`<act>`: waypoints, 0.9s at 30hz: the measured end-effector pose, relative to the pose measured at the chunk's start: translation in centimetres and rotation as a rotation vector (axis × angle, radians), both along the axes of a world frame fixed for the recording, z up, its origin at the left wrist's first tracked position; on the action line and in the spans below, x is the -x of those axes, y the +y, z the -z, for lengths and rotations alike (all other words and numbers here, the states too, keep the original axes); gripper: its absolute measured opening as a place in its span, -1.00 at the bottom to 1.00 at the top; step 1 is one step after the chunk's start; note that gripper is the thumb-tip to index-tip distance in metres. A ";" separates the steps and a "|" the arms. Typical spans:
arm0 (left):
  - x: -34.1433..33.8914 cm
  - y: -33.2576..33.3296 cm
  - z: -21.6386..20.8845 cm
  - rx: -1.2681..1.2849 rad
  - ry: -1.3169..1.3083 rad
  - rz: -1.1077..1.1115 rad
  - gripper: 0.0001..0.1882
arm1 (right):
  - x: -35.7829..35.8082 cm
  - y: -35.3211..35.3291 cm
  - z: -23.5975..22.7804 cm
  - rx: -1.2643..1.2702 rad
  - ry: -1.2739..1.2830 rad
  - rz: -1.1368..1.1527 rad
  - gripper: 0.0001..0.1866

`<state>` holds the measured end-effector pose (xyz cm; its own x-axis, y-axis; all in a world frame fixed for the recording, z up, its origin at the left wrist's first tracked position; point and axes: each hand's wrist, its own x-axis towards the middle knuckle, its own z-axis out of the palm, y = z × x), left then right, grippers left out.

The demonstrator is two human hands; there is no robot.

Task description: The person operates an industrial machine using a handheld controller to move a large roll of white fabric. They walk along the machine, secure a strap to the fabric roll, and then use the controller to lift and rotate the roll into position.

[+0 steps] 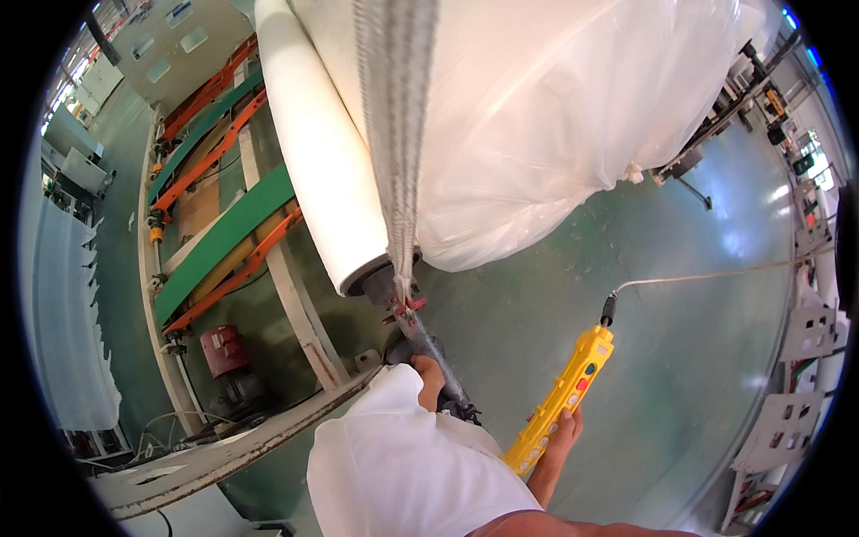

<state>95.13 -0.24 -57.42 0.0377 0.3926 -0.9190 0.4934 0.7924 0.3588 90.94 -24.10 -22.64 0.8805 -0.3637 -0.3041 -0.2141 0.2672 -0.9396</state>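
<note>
My right hand (pixel 558 440) is closed around a long yellow crane pendant control (pixel 564 394) with a column of coloured and pale buttons; a cable leaves its upper end. At a grey metal shaft (pixel 436 358), my left hand (pixel 429 383) curls against the side, partly covered by my white clothing. The shaft sticks out of the near end of a white roll (pixel 327 161). A grey woven lifting sling (pixel 395 116) runs down to the shaft, with a reddish piece (pixel 410 305) where they meet.
A huge plastic-wrapped white bundle (pixel 546 125) fills the upper middle beside the roll. At left stands a machine frame (pixel 291 304) with green belts (pixel 228 242), orange bars and a red motor (pixel 224 349). Perforated grey plates (pixel 781 432) line the right edge. The pendant's cable (pixel 707 276) stretches rightward.
</note>
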 end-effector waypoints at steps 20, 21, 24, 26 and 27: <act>-2.8 -4.7 -0.7 0.409 -0.482 -0.138 -0.34 | 0.7 0.8 -5.4 0.102 0.155 -0.298 -0.53; -2.8 -4.5 -1.1 0.482 -0.516 -0.149 -0.33 | 0.4 0.9 -5.1 0.105 0.131 -0.309 -0.53; -1.7 -6.1 1.4 0.163 -0.156 -0.108 -0.23 | -1.0 2.3 -4.9 0.100 0.091 -0.324 -0.53; -1.5 -5.9 2.3 0.109 -0.017 -0.104 -0.23 | -3.2 2.3 -4.8 0.091 0.093 -0.330 -0.52; -0.2 -5.3 2.6 0.122 0.004 -0.112 -0.23 | -3.9 2.1 -4.4 0.082 0.096 -0.340 -0.52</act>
